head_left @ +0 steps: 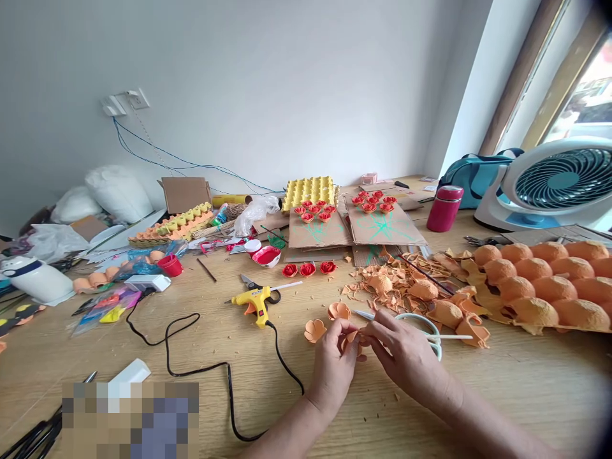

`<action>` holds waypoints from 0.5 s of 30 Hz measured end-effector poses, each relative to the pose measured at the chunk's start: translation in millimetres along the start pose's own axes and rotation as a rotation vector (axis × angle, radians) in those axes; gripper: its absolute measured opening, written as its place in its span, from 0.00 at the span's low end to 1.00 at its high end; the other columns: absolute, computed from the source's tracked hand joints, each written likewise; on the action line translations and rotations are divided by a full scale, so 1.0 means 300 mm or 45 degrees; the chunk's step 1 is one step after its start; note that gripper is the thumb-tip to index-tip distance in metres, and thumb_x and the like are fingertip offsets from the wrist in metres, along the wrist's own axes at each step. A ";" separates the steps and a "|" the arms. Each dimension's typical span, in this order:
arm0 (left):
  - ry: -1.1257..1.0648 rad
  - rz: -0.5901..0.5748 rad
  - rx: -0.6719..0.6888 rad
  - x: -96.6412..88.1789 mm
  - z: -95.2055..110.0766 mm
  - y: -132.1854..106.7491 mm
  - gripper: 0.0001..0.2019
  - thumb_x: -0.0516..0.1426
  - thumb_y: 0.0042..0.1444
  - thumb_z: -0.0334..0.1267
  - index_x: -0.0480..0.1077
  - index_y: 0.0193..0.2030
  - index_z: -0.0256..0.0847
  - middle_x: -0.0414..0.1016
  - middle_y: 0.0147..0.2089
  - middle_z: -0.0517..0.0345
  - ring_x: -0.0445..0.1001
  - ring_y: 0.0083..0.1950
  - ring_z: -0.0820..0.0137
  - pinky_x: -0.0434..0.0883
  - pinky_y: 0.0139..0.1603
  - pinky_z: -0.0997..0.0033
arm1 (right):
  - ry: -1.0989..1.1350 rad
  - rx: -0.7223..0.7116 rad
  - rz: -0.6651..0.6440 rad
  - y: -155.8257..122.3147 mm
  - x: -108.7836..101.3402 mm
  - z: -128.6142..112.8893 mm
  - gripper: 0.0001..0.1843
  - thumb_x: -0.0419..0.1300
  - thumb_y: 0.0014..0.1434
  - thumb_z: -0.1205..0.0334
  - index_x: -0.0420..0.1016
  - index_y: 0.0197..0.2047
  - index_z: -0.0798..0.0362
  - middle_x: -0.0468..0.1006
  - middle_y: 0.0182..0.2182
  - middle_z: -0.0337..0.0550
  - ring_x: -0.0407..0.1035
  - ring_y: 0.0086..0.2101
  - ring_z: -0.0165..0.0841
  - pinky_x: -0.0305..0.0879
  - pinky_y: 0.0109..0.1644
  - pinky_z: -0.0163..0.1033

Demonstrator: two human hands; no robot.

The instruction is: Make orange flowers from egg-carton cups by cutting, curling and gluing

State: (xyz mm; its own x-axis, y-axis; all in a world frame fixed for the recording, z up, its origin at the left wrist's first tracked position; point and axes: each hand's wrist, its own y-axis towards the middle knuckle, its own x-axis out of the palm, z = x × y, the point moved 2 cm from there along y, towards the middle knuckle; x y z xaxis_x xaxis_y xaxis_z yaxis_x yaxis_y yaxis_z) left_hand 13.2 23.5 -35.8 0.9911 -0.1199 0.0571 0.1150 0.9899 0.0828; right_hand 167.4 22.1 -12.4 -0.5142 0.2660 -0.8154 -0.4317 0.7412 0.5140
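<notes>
Above the near side of the wooden table, my left hand [331,373] pinches an orange egg-carton flower [351,340]. My right hand [406,357] meets it there, its fingertips closed on the same piece; the fingers partly cover it. Just beyond my left hand lie two more cut orange cups, one petalled cup [315,331] and another cup [339,310]. Scissors with pale handles [438,342] lie partly under my right hand, blade tip pointing left. To the left rests a yellow glue gun [255,303] with a glue stick in its back, over dark-handled scissors [275,296].
Orange carton scraps [382,280] spread beside an orange egg tray [549,280] on the right. Red flowers [308,269] sit before cardboard sheets [387,233] bearing more red flowers. A black cord [229,382] loops across the table. A bottle [444,209] and fan [564,182] stand right.
</notes>
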 end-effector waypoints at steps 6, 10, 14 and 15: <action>-0.014 -0.027 0.015 -0.002 -0.002 0.004 0.15 0.61 0.61 0.51 0.68 0.35 0.41 0.73 0.34 0.59 0.77 0.34 0.70 0.79 0.30 0.74 | -0.045 -0.044 0.007 0.006 -0.010 -0.015 0.15 0.51 0.71 0.67 0.76 0.35 0.52 0.73 0.31 0.43 0.69 0.30 0.35 0.60 0.34 0.38; 0.015 0.002 0.088 -0.009 -0.001 0.004 0.15 0.61 0.61 0.51 0.69 0.37 0.41 0.74 0.35 0.59 0.76 0.34 0.71 0.78 0.34 0.73 | 0.003 0.031 0.028 0.009 -0.011 -0.019 0.12 0.52 0.72 0.66 0.75 0.40 0.52 0.73 0.34 0.42 0.70 0.30 0.32 0.63 0.33 0.35; 0.054 0.004 0.134 -0.013 -0.005 0.005 0.12 0.61 0.62 0.47 0.71 0.37 0.40 0.74 0.33 0.60 0.73 0.31 0.73 0.74 0.35 0.75 | 0.004 0.039 0.030 0.007 -0.009 -0.017 0.14 0.50 0.72 0.68 0.75 0.39 0.51 0.73 0.33 0.41 0.69 0.28 0.31 0.61 0.31 0.34; 0.058 -0.004 0.136 -0.012 -0.006 0.005 0.12 0.61 0.63 0.47 0.71 0.37 0.40 0.75 0.32 0.60 0.72 0.31 0.73 0.74 0.34 0.76 | -0.005 0.029 0.031 0.006 -0.010 -0.016 0.14 0.50 0.72 0.68 0.75 0.38 0.52 0.73 0.33 0.41 0.69 0.28 0.31 0.61 0.31 0.35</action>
State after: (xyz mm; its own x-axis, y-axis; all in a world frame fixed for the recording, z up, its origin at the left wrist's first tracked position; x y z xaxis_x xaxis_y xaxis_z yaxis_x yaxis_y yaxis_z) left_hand 9.9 25.5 -37.6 0.9931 -0.1168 0.0112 0.1126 0.9756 0.1885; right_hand 164.5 19.8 -7.8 -0.5212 0.2863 -0.8040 -0.4025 0.7483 0.5273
